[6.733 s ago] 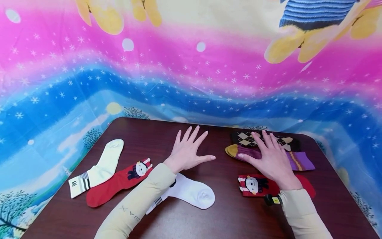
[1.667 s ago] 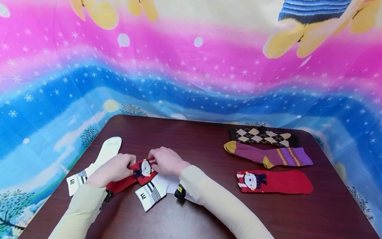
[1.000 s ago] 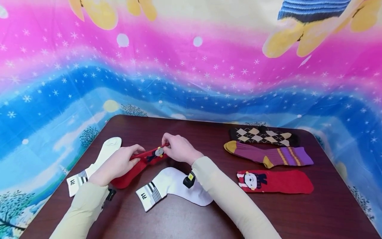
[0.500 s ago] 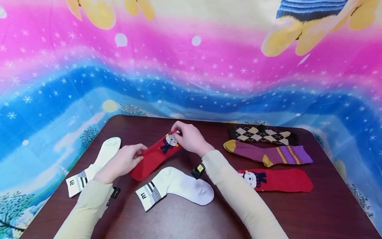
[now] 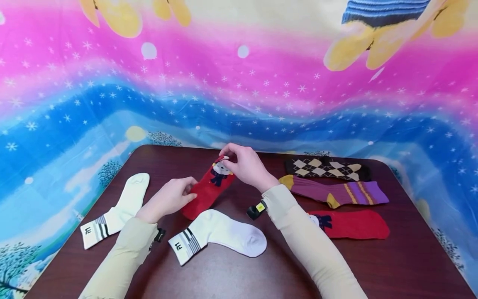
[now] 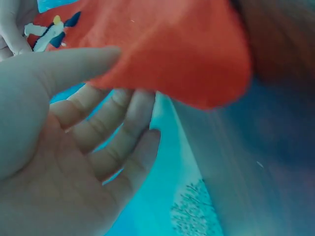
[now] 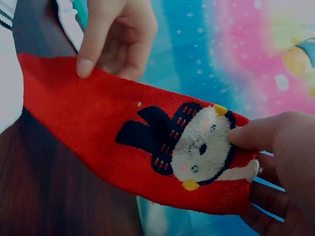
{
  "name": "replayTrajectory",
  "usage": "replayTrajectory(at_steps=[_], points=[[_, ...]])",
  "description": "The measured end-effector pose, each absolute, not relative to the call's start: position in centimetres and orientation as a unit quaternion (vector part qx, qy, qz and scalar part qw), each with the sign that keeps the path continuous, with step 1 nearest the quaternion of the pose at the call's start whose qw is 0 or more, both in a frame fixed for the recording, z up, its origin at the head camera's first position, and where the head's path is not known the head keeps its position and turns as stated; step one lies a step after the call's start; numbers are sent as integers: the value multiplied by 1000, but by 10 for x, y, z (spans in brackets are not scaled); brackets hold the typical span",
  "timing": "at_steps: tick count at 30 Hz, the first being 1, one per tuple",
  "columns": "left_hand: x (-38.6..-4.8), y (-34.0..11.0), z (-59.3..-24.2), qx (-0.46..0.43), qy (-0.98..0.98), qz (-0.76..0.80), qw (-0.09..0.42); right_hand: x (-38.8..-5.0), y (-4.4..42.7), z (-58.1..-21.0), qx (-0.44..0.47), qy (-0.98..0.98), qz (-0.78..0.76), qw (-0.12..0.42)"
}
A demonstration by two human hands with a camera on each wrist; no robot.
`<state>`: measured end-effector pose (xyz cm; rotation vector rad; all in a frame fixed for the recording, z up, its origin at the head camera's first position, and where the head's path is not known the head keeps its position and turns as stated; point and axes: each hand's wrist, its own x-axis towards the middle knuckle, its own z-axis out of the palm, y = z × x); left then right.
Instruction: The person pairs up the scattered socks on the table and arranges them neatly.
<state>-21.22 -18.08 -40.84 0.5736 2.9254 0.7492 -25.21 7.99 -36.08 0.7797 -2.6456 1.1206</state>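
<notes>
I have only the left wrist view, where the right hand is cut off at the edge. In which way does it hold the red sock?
Observer: The right hand pinches the cuff end of the red sock, its thumb in front, at the edge of the animal face.
Operator: Thank you. Does a matching sock lie somewhere on the table?
Observer: Yes, a second red sock lies at the person's right; in the head view, the right sleeve hides part of it.
</notes>
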Motion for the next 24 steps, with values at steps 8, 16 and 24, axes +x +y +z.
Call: replayTrajectory(at_steps=[8, 16, 24], points=[[-216, -155, -393, 215, 938, 271, -2, -244, 82, -353, 287, -878, 370, 98], [-219, -134, -381, 257, 924, 276, -68, -240, 87, -350, 302, -867, 379, 118], [-225, -124, -372, 274, 906, 305, -103, -238, 96, -347, 306, -858, 391, 132]])
